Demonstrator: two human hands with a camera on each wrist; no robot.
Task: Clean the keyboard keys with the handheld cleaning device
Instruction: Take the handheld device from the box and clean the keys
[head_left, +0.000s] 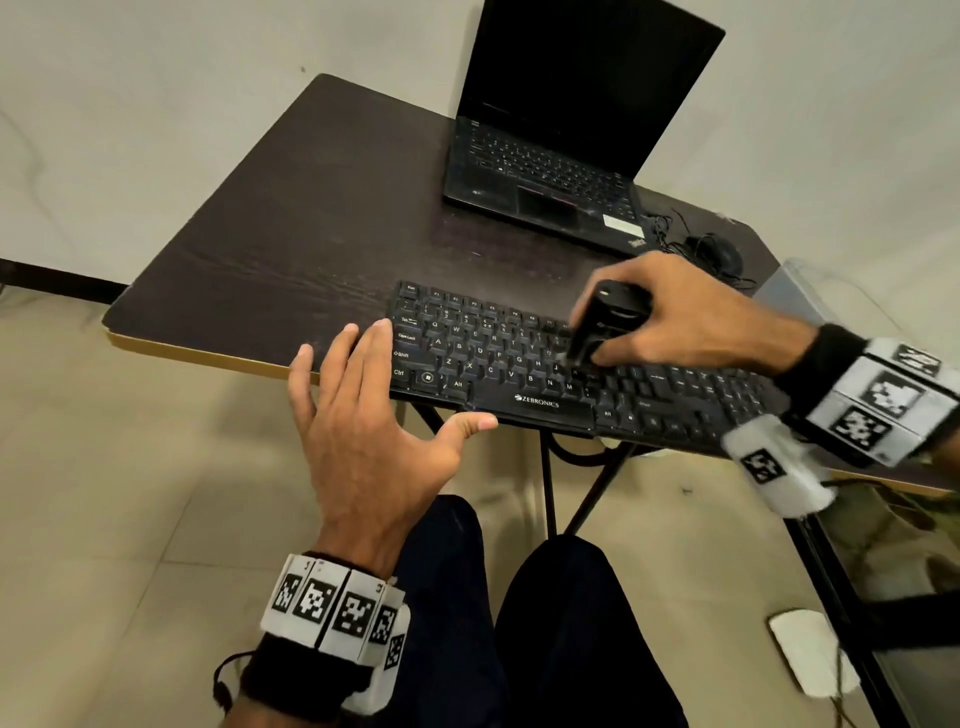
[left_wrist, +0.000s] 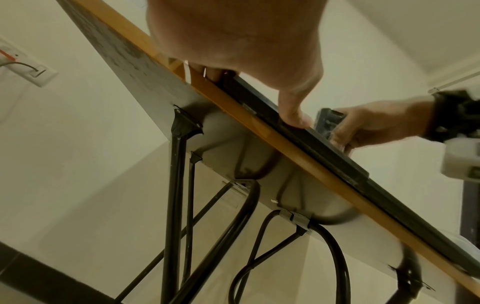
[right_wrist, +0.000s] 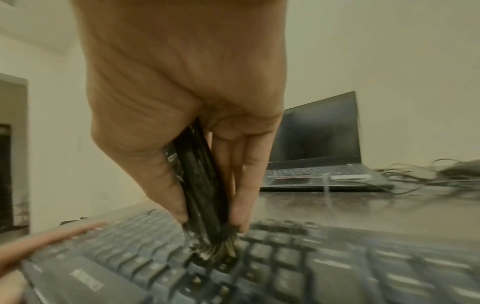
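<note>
My right hand (head_left: 670, 317) grips slim black handheld cleaning device (head_left: 597, 325), thumb one side, fingers (right_wrist: 240, 185) straight and together other side; bristle tip (right_wrist: 221, 250) down among middle keys of black Zebronics keyboard (head_left: 540, 402) at near edge of dark wood-grain table (head_left: 311, 223). My left hand (head_left: 363, 431) flat, fingers spread, fingertips beside keyboard's left end, thumb (left_wrist: 293, 111) against its front edge. Black open laptop (head_left: 561, 130) behind.
</note>
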